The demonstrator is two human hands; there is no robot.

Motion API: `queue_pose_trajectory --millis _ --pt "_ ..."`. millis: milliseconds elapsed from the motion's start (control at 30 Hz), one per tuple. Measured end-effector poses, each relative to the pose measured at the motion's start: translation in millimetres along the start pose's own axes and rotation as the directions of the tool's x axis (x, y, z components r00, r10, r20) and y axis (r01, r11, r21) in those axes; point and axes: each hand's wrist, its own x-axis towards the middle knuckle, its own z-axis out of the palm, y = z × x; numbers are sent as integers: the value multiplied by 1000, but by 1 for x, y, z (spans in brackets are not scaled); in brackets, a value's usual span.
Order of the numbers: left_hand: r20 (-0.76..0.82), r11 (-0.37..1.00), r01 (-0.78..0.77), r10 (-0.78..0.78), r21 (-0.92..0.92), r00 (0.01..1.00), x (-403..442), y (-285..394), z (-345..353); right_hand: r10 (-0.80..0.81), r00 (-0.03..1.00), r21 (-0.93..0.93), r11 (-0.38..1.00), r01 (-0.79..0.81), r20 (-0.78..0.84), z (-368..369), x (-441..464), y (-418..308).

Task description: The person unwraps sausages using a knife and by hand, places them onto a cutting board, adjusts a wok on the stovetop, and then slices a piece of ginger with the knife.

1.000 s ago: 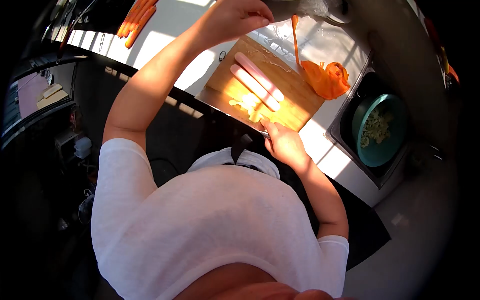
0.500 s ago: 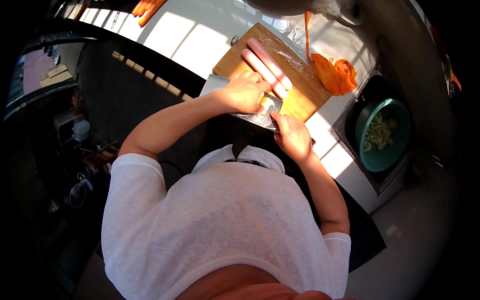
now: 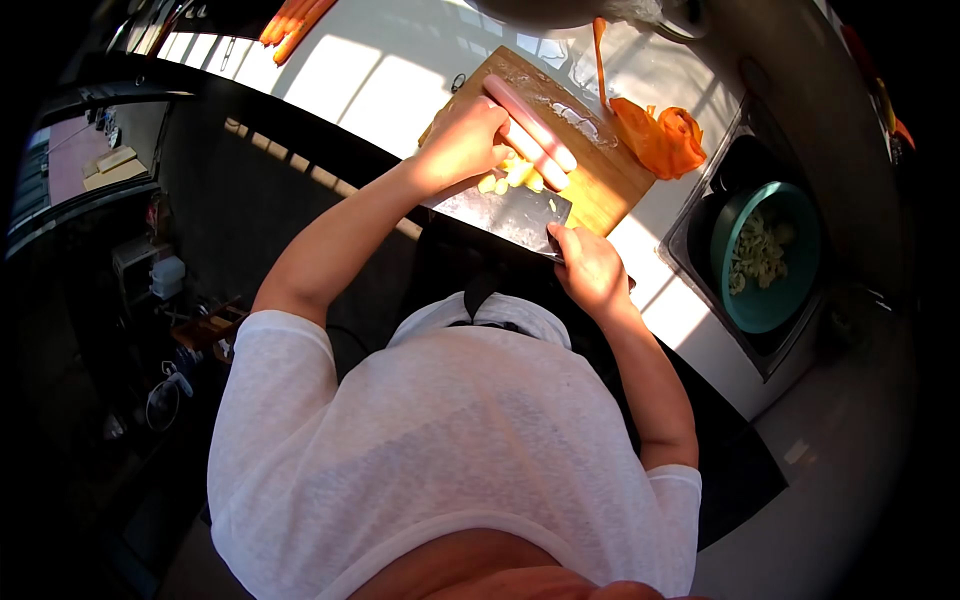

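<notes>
My right hand [image 3: 592, 268] grips the handle end of a cleaver [image 3: 510, 215], whose broad blade lies tilted at the near edge of the wooden cutting board [image 3: 610, 190]. Small pale-yellow chopped pieces [image 3: 518, 175] sit along the blade's upper edge. Just beyond them my left hand [image 3: 464, 143] is over the board's left side, fingers curled down and closed; whatever is under its fingertips is hidden. Two pink sausages [image 3: 537, 125] lie side by side right by that hand, one partly covered by it.
An orange cloth-like bundle [image 3: 660, 138] rests at the board's right corner. Farther right, a green bowl [image 3: 728, 240] with chopped pale pieces stands in the sink [image 3: 690, 222]. Several carrots [image 3: 292, 28] lie at the far left of the white counter [image 3: 345, 75].
My left hand has moved up and left off the blade toward the sausages. More of the blade and the yellow pieces now shows. My right hand keeps its hold on the cleaver.
</notes>
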Motion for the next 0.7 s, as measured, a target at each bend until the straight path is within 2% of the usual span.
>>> queue_pose_trajectory --millis 67,133,200,233,267,333,367,467,633,700 --pt "69 995 35 -29 -97 997 2 -10 -7 -12 1000 3 1000 12 -8 -1 -1 1" --pt "115 995 20 -9 -97 993 2 -14 -2 -10 1000 4 1000 10 -3 -4 -2 1" --pt "253 990 -48 81 -134 964 6 -13 3 -12 1000 5 1000 12 1 -6 -1 0" --pt "326 994 12 25 -113 945 7 -9 2 -23 1000 19 1000 24 -17 -7 0 1" --pt "326 993 11 27 -114 945 4 -6 2 -34 999 33 999 35 -34 -8 -1 1" --pt "368 992 -81 112 -99 923 0 6 -6 -20 1000 37 999 21 -24 -12 -1 -1" --pt "459 993 -72 109 -97 882 -3 16 -18 -8 1000 45 999 9 -13 -13 -2 -2" --pt "464 995 -102 92 -3 881 -8 8 -8 -28 999 51 998 29 -36 -14 -2 -1" --pt "405 997 -58 76 -55 911 -6 3 4 -27 998 41 999 30 -52 -19 -5 -3" --pt "296 991 -72 104 -116 950 -8 1 13 -24 997 41 999 26 -67 -20 -9 -3"
